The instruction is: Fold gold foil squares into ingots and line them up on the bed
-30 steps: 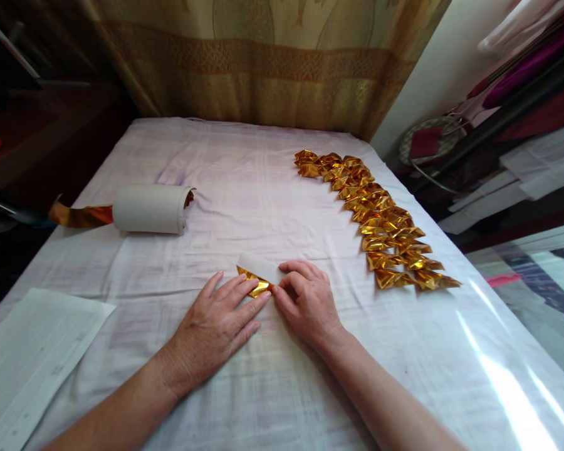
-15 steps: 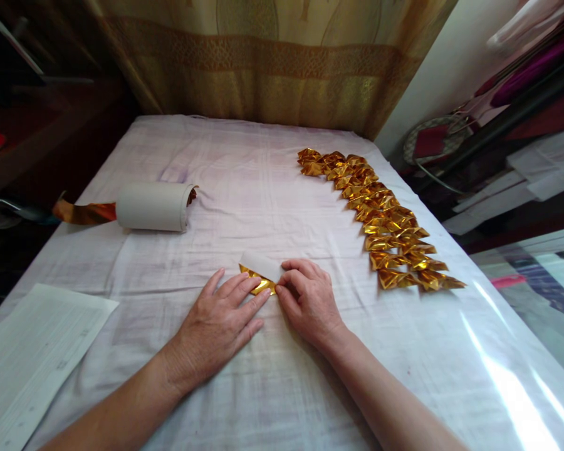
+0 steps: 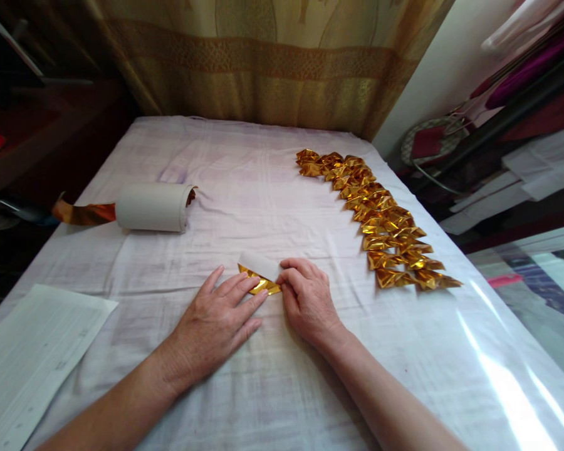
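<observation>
A small piece of gold foil paper with a white underside lies on the white cloth near the front middle. My left hand lies flat with fingers stretched out, fingertips pressing on the gold piece. My right hand pinches the right edge of that same piece, fingers curled. A long double row of several folded gold foil pieces runs along the cloth's right side.
A white paper roll with gold foil trailing from it lies at the left. A printed white sheet sits at the front left. A patterned curtain hangs behind; clutter and a shiny plastic sheet are at the right.
My right hand has shifted slightly rightward along the gold piece, exposing a little more foil between the hands. My left hand stays flat on it.
</observation>
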The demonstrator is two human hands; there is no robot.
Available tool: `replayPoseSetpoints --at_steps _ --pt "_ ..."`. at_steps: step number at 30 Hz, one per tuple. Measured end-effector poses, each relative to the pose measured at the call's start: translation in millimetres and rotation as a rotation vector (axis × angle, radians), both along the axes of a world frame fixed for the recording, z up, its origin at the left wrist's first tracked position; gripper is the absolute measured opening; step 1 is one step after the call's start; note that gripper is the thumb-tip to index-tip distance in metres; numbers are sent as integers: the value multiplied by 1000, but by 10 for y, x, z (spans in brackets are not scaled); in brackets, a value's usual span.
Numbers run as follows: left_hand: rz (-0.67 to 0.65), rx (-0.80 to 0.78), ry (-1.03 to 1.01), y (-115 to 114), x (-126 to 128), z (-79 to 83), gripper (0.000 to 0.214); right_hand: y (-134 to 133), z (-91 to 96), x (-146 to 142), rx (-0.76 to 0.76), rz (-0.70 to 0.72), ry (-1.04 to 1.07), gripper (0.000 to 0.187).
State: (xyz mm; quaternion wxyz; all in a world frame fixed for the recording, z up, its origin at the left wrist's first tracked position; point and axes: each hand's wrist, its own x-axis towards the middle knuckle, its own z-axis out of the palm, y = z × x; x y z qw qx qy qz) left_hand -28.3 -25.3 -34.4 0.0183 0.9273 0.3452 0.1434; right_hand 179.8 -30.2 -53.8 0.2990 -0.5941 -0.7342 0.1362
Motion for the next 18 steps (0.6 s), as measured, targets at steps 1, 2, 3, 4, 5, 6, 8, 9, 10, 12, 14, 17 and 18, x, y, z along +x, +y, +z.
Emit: replayPoseSetpoints --at_steps 1,2,3,4,5,6,8,9,10,12,14,17,18 --pt "-2 4 -5 0 -2 -4 33 2 -7 3 5 3 2 20" --pt "-1 7 -10 -1 -4 -10 33 2 -11 5 10 6 2 20" --pt "-1 8 -16 -2 -6 -19 33 1 -12 4 13 7 0 20" --pt "0 7 -21 -3 -11 -31 33 0 -10 1 14 7 -4 19" --pt "1 4 -26 -4 -18 -45 34 -1 -7 -3 13 6 -9 19" --pt "0 1 -32 -4 -28 -61 34 -2 -3 -7 8 5 -13 19" --pt "-4 -8 -39 -3 -52 -94 36 -3 6 -14 -6 2 -21 20" --pt "-5 -11 -43 -2 -64 -107 36 -3 11 -17 -13 1 -24 20" --pt "-6 -13 -46 -1 -74 -117 36 -3 16 -20 -17 -1 -26 20" --pt "-10 -12 -46 1 -83 -123 36 -5 28 -26 -17 -5 -26 20" --pt "-16 -3 -42 1 -80 -113 35 -8 48 -38 -16 -8 -22 19" --pt "-17 11 -36 -3 -64 -89 33 -10 89 -74 -25 -32 -35 7" --pt "-15 12 -34 -4 -59 -82 33 -9 103 -90 -31 -42 -48 3"
